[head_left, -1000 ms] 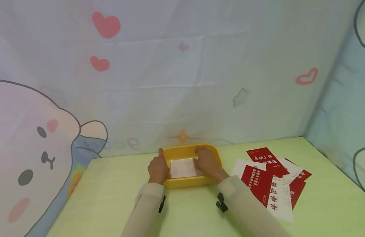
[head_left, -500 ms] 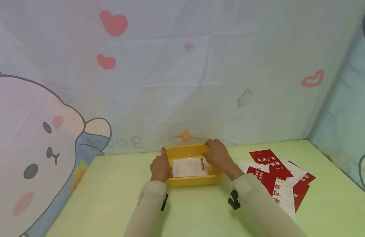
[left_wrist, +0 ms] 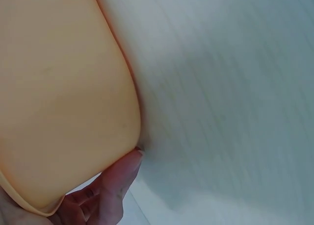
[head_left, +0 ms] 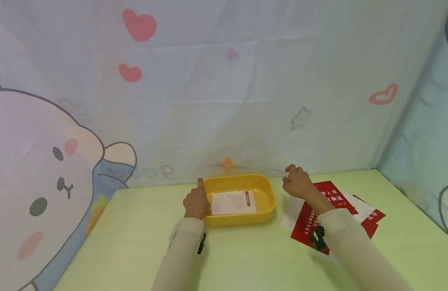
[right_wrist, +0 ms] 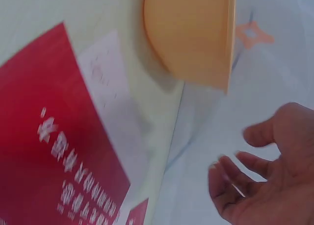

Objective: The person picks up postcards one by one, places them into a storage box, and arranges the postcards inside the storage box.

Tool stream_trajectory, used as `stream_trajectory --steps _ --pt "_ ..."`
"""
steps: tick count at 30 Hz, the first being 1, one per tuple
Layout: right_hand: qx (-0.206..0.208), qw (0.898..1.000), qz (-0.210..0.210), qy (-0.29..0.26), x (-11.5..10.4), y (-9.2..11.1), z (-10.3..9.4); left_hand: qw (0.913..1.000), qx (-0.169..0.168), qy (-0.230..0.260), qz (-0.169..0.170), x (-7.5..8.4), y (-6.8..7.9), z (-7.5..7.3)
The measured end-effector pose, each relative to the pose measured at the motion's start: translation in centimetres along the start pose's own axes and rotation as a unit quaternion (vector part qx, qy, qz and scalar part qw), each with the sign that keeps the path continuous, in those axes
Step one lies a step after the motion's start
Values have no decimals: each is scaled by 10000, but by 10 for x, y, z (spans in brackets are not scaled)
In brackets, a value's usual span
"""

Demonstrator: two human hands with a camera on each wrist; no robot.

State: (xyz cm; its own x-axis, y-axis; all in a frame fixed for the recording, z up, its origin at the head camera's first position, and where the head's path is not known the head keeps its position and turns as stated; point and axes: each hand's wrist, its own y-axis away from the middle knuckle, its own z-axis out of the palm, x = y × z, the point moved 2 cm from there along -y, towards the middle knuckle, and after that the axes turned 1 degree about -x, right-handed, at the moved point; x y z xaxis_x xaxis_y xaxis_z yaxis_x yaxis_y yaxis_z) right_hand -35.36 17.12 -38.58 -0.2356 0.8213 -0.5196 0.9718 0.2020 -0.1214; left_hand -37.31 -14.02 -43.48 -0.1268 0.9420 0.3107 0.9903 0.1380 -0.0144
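Note:
A yellow plastic tray (head_left: 238, 220) stands near the back of the table, with a white printed card (head_left: 233, 203) lying in it. My left hand (head_left: 196, 202) grips the tray's left end. In the left wrist view, fingers (left_wrist: 115, 183) curl against the outside of the tray wall (left_wrist: 68, 87). Off to the right of the tray, my right hand (head_left: 300, 184) is in the air with loosely bent fingers and holds nothing. The right wrist view shows that hand (right_wrist: 279, 181) apart from the tray (right_wrist: 191, 34), with a red card (right_wrist: 59, 137) below.
Several red and white cards (head_left: 307, 226) with lettering overlap on the table's right side, partly hidden by my right forearm. A printed cloth (head_left: 209, 121) hangs right behind the table's back edge. The light green table top (head_left: 136, 238) runs forward toward me.
My right hand has come out of the tray and moved right, over the cards, uncovering the white card inside. The left hand keeps its grip on the tray's left end.

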Motion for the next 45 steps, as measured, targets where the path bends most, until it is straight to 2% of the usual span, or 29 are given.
stream_trajectory --steps 5,11,21,24,31,38,45 --pt "-762 9954 109 572 23 13 -8 10000 -83 7 -17 -1 1 0" --pt "-1490 9792 586 1245 41 16 -13 9999 -80 113 15 0 2 -4" --pt "-2341 9501 1193 1681 45 20 -8 9998 -172 110 -75 -6 -2 -2" --pt "-2412 9454 1241 1805 44 23 -7 9996 -207 117 -127 -7 -1 -1" --pt "-2201 9514 1196 1791 46 25 -2 9995 -231 135 -138 -4 3 -2" --pt "-2237 9485 1365 1779 54 26 1 9996 -245 105 -75 0 4 2" --pt "-2325 9469 1287 1809 57 23 -1 9999 -141 98 -13 0 5 2"
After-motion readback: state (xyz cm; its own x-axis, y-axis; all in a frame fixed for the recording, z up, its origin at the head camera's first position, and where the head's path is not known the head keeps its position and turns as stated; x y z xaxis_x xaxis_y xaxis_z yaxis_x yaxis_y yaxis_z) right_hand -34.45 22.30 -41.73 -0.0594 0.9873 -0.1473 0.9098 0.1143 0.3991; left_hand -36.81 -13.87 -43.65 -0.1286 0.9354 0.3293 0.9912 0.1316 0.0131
